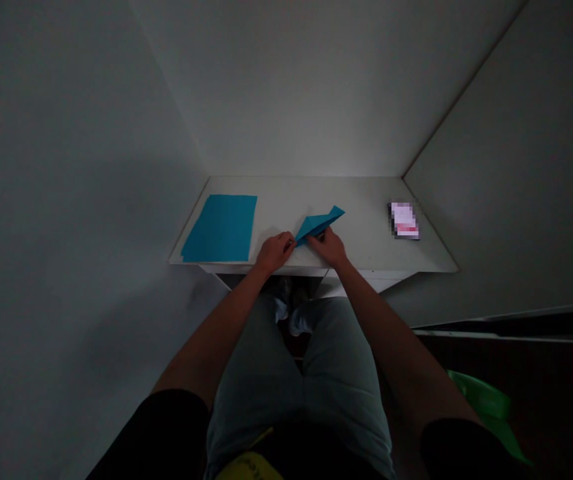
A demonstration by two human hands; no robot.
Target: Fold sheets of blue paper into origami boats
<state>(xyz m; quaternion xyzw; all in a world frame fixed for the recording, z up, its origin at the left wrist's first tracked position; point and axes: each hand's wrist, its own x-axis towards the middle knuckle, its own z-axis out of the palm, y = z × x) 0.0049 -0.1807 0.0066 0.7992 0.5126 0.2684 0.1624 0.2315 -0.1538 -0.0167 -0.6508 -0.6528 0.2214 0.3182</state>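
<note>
A blue sheet of paper folded into a pointed shape (322, 222) lies near the front of a small white table (361, 250). My left hand (275, 251) pinches its near left tip with closed fingers. My right hand (329, 245) presses down on the lower edge of the same folded paper, fingers curled against it. A flat stack of unfolded blue paper (222, 228) rests on the left side of the table, apart from both hands.
A small pink and white packet (404, 221) lies at the table's right side. White walls close in on the left, back and right. My legs sit under the table's front edge. Something green (484, 400) lies on the dark floor at right.
</note>
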